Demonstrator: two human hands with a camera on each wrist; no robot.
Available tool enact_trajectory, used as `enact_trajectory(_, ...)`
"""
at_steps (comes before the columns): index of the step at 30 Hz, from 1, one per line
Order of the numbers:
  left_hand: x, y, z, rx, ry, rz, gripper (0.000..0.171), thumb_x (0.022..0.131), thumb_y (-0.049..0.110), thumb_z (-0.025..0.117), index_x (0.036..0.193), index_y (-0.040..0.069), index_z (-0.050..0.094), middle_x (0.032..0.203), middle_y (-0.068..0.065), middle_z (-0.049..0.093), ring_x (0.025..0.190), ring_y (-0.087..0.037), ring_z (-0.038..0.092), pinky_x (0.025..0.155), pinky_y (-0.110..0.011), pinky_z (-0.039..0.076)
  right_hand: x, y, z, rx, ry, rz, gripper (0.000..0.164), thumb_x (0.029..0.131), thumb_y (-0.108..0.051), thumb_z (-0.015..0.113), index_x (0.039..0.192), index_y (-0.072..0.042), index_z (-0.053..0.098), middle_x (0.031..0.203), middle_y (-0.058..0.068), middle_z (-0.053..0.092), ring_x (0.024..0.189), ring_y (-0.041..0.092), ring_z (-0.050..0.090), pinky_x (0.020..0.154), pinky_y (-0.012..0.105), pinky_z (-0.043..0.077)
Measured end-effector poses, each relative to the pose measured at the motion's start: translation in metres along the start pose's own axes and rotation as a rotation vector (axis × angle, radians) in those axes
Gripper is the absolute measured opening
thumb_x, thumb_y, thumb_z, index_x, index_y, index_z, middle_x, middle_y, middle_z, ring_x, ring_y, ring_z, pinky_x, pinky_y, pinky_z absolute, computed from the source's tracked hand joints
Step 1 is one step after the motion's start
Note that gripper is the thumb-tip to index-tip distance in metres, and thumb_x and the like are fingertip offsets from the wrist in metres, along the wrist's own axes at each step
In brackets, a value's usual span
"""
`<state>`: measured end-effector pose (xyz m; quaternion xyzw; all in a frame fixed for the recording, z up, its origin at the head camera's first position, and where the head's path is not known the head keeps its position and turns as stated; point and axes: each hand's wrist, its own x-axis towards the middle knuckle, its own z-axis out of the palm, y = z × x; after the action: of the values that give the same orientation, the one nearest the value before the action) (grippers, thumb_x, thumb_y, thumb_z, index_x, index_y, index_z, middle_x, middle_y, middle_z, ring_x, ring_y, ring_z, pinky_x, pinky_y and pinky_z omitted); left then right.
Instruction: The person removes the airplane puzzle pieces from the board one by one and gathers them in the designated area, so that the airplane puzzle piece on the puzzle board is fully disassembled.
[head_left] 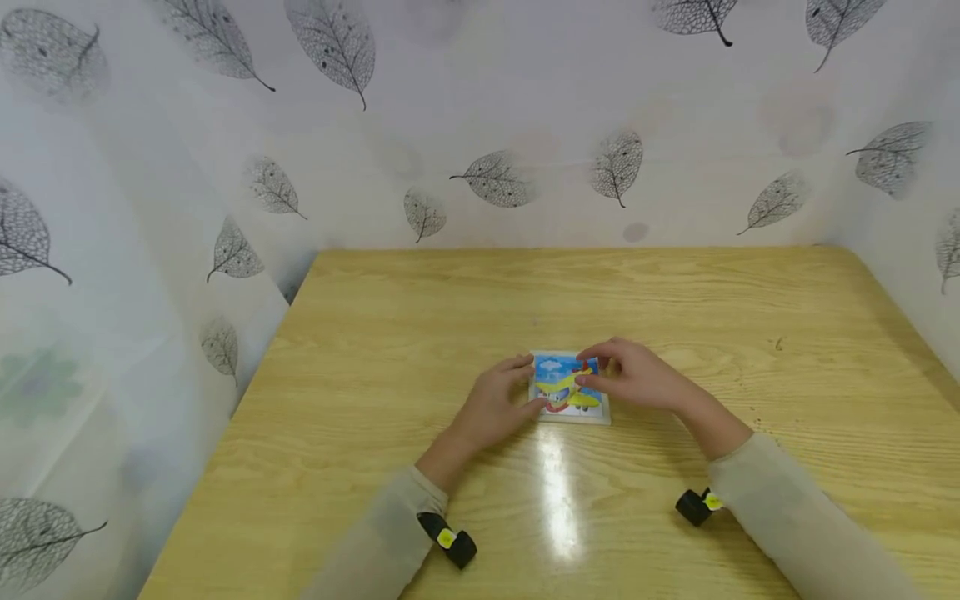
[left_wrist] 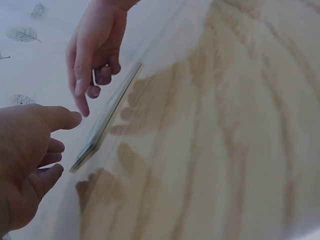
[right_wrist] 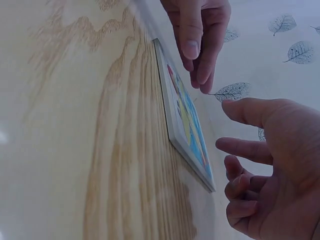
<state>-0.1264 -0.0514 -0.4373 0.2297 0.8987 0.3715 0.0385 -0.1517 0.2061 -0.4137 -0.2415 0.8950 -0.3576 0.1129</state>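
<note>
A small flat square picture board (head_left: 553, 379), apparently a jigsaw, lies on the table with a yellow aeroplane on blue sky. At its left edge is my left hand (head_left: 493, 404), thumb and fingers spread apart by the near and far sides. My right hand (head_left: 637, 377) hovers over the right part, thumb and index finger parted and partly covering the picture. In the right wrist view, the board (right_wrist: 186, 122) lies flat, and a gap shows between it and my right hand (right_wrist: 282, 165). Neither hand visibly holds anything.
The wooden table (head_left: 375, 333) runs back to a pale curtain (head_left: 540, 108) printed with leaves, which also hangs at both sides. Black straps with small devices (head_left: 450, 540) sit on both sleeves. A bright light reflection (head_left: 557, 500) falls in front of the board.
</note>
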Motion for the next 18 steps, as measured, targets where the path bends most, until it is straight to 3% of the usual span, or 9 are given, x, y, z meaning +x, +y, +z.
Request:
enact_trajectory(4, -0.002, 0.0, 0.007, -0.065, 0.015, 0.008, 0.051, 0.088, 0.026, 0.077, 0.129, -0.001, 0.064, 0.146, -0.011, 0.056, 0.14, -0.03, 0.048, 0.118, -0.044, 0.038, 0.009, -0.002, 0.007, 0.034, -0.036, -0.003, 0.038, 0.094, -0.029, 0.07, 0.121, -0.002, 0.067, 0.084, 0.001, 0.062, 0.064, 0.011, 0.052, 0.054, 0.024, 0.047)
enact_trajectory(11, -0.002, -0.008, 0.013, -0.168, 0.033, -0.032, 0.051, 0.087, 0.023, 0.079, 0.13, 0.0, 0.064, 0.147, -0.009, 0.055, 0.143, -0.027, 0.045, 0.119, -0.04, 0.038, 0.022, -0.007, 0.017, 0.069, -0.065, 0.038, 0.038, 0.095, -0.029, 0.069, 0.124, -0.005, 0.065, 0.083, 0.002, 0.062, 0.063, 0.011, 0.052, 0.053, 0.023, 0.046)
enact_trajectory(18, 0.0, -0.014, 0.016, -0.416, 0.032, -0.073, 0.042, 0.085, 0.011, 0.079, 0.12, -0.008, 0.066, 0.145, -0.015, 0.055, 0.14, -0.028, 0.048, 0.106, -0.024, 0.048, 0.033, -0.007, 0.023, 0.093, -0.032, 0.055, 0.034, 0.097, -0.031, 0.066, 0.123, -0.009, 0.066, 0.077, 0.001, 0.059, 0.057, 0.011, 0.047, 0.05, 0.023, 0.041)
